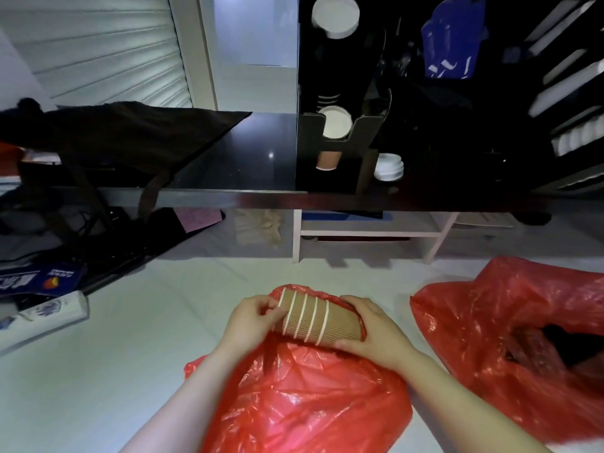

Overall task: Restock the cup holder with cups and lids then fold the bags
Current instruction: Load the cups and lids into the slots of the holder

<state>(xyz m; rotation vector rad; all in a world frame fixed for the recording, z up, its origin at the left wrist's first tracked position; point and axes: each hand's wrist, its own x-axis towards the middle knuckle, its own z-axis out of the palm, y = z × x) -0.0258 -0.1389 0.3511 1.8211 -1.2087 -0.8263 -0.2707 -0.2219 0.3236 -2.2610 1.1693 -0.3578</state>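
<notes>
A stack of brown ribbed paper cups [318, 317] with white rims lies on its side over a red plastic bag [294, 393] on the pale floor. My left hand [250, 322] pinches the rim end of the stack. My right hand [372, 331] grips its base end. A second red plastic bag [510, 325] lies open to the right, with something dark inside. The black cup holder [340, 125] stands on the dark counter ahead, with white lids [335, 16] at its top, a white-rimmed cup [336, 122] in a slot and a brown cup [328, 160] below.
A stack of white lids [388, 166] sits right of the holder. A dark cloth [124, 132] drapes over the counter's left end. A white tube [49, 313] and blue packaging [39, 277] lie on the floor at left. A pale shelf frame [369, 233] stands under the counter.
</notes>
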